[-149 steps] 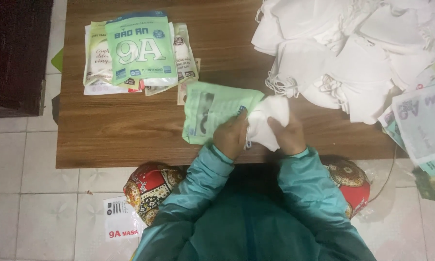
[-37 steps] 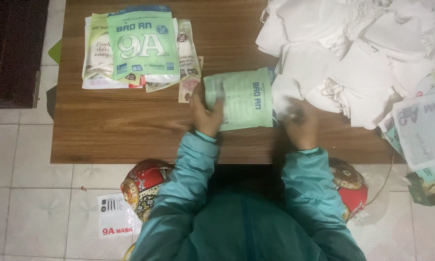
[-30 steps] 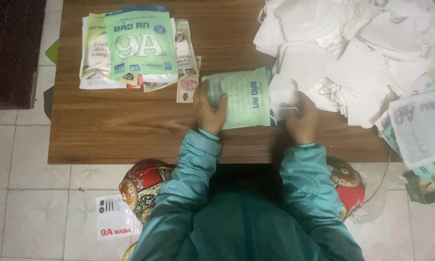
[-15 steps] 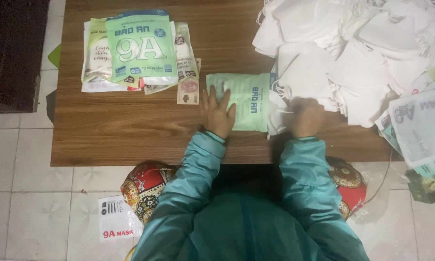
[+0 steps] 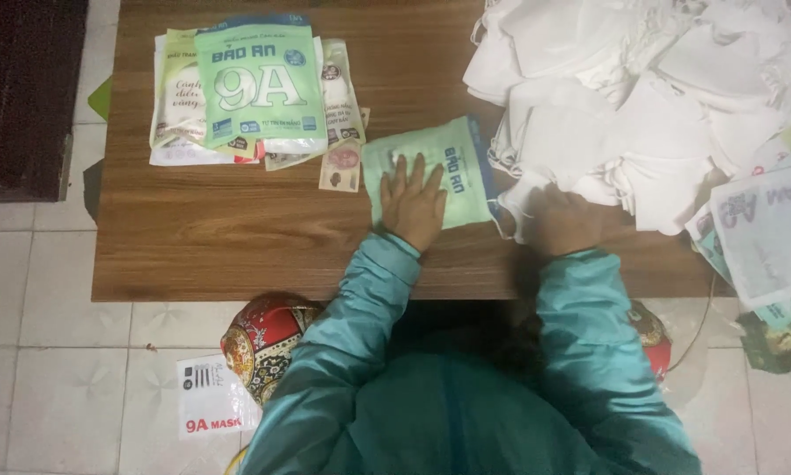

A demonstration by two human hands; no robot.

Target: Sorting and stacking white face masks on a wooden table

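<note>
The left hand [image 5: 413, 204] lies flat, fingers spread, pressing a green packet [image 5: 448, 167] onto the wooden table [image 5: 237, 237]. The right hand [image 5: 561, 220] rests at the edge of the white mask pile [image 5: 641, 97]; I cannot tell whether it is pinching anything.

You see a pale green pouch [image 5: 430, 176] with a blue edge, a green-and-white stack [image 5: 250, 88] with blue trim, white masks [image 5: 641, 97], a brown wood-grain table [image 5: 237, 237], teal sleeves [image 5: 589, 317], a red patterned cushion [image 5: 268, 339], off-white tiles [image 5: 43, 387]

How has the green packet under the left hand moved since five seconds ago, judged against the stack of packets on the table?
Yes. The green packet has turned from slanted to nearly square with the stack of packets; left hand presses it flat.
</note>
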